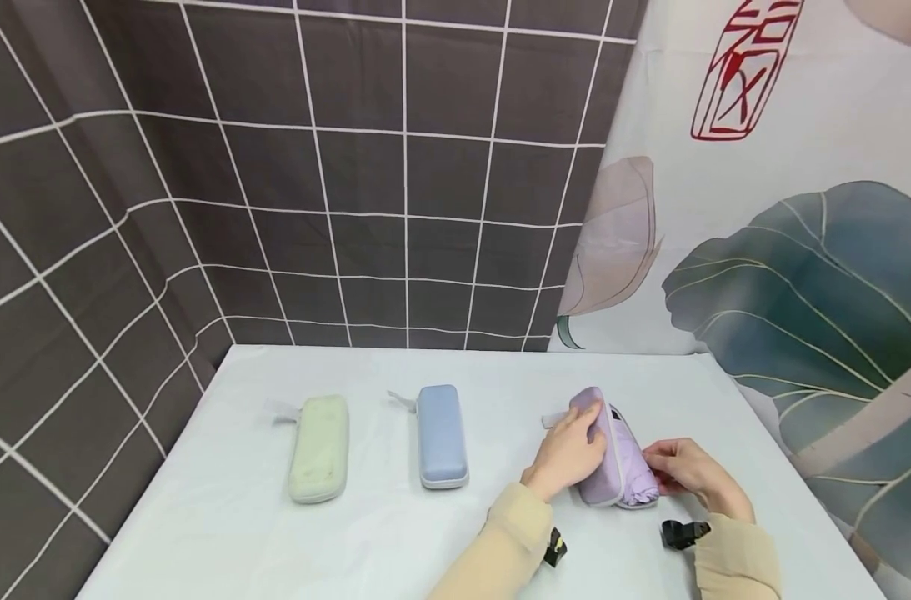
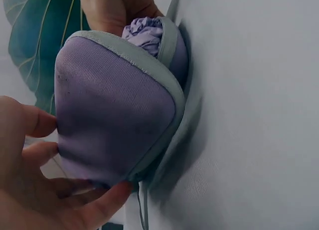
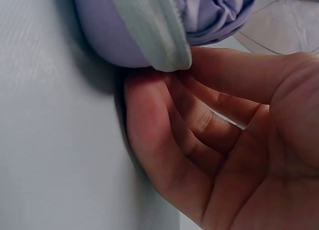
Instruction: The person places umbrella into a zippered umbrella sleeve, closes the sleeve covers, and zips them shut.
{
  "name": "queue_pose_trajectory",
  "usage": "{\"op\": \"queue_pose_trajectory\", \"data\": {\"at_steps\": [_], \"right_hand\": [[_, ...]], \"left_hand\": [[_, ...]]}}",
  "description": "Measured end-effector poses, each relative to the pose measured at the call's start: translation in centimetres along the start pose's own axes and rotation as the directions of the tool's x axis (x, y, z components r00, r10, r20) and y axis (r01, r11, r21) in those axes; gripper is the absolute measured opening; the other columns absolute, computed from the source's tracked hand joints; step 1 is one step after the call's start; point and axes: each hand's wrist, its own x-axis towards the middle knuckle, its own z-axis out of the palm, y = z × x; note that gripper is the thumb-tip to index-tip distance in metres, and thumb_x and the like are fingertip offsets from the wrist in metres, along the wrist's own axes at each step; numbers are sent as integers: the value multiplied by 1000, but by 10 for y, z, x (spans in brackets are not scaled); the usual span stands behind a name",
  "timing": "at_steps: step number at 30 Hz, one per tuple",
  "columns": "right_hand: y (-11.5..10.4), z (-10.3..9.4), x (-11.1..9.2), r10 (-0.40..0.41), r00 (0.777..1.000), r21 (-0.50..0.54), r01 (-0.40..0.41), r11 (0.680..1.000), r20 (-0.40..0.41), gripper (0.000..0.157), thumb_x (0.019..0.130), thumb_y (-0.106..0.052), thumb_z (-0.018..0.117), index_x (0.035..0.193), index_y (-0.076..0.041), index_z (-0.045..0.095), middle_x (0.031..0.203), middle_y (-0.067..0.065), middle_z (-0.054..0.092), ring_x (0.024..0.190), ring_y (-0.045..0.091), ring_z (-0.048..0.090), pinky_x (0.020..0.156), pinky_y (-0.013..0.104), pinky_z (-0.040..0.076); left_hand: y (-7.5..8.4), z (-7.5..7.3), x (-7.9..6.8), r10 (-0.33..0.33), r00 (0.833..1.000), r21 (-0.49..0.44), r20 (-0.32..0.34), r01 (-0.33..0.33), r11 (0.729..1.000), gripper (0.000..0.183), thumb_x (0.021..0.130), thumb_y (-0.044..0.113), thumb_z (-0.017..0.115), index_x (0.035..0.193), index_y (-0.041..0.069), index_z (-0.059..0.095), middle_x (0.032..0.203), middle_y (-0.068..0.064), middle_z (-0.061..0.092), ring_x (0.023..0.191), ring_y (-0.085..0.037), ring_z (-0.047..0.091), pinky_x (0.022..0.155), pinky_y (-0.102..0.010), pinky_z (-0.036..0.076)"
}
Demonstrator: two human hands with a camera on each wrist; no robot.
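Observation:
A purple case (image 1: 592, 475) with a pale zipper edge lies partly unzipped at the right of the table, crumpled lilac fabric (image 1: 637, 477) showing in its opening. My left hand (image 1: 568, 450) holds the lid side; in the left wrist view its thumb and fingers (image 2: 107, 202) curl round the purple shell. On the other side, my right hand (image 1: 688, 471) has its fingertips at the case's lower rim. Close up in the right wrist view, thumb and forefinger (image 3: 234, 73) pinch at the pale edge (image 3: 154, 30), just below the fabric.
A green zip case (image 1: 318, 450) lies at the left of the white table (image 1: 237, 533), and a blue zip case (image 1: 442, 437) lies in the middle. Each has a small strap on its left side. A dark gridded cloth (image 1: 350, 183) hangs behind the table.

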Motion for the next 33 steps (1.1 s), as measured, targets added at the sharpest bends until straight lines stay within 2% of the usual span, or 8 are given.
{"op": "queue_pose_trajectory", "data": {"at_steps": [5, 8, 16, 27, 33], "right_hand": [[1, 2, 0, -5, 1000, 9, 5, 1000, -10, 17, 96, 0, 51, 99, 11, 63, 69, 2, 58, 60, 13, 56, 54, 27, 51], [1, 3, 0, -7, 1000, -3, 7, 1000, -16, 18, 98, -2, 51, 101, 10, 63, 71, 3, 58, 62, 14, 56, 55, 26, 51], [3, 4, -1, 3, 999, -1, -3, 1000, -33, 18, 97, -1, 50, 101, 10, 64, 70, 3, 59, 61, 13, 57, 55, 26, 51], [3, 3, -2, 11, 999, 1, -11, 1000, -43, 18, 98, -2, 50, 100, 9, 64, 70, 3, 59, 61, 14, 58, 55, 27, 52], [4, 4, -1, 13, 999, 1, -13, 1000, -50, 18, 98, -1, 51, 101, 10, 64, 71, 3, 59, 62, 15, 57, 55, 27, 51]], "left_hand": [[10, 9, 4, 18, 1000, 54, -8, -18, 998, 50, 97, 33, 47, 147, 31, 45, 154, -13, 33, 140, -29, 33, 107, -39, 34], [14, 13, 5, 27, 1000, 120, -6, -26, 992, 48, 97, 32, 48, 145, 29, 47, 154, -13, 34, 142, -27, 30, 108, -36, 33], [23, 21, 7, 39, 999, 303, 31, -47, 952, 45, 98, 33, 49, 142, 27, 51, 152, -9, 38, 142, -23, 29, 108, -32, 33], [27, 23, 11, 44, 996, 365, 77, -69, 928, 44, 99, 34, 47, 142, 25, 52, 152, -6, 38, 143, -20, 27, 105, -31, 36], [27, 28, 14, 50, 997, 386, 66, -72, 920, 43, 99, 35, 46, 141, 25, 53, 152, -6, 38, 143, -20, 27, 101, -35, 41]]}}
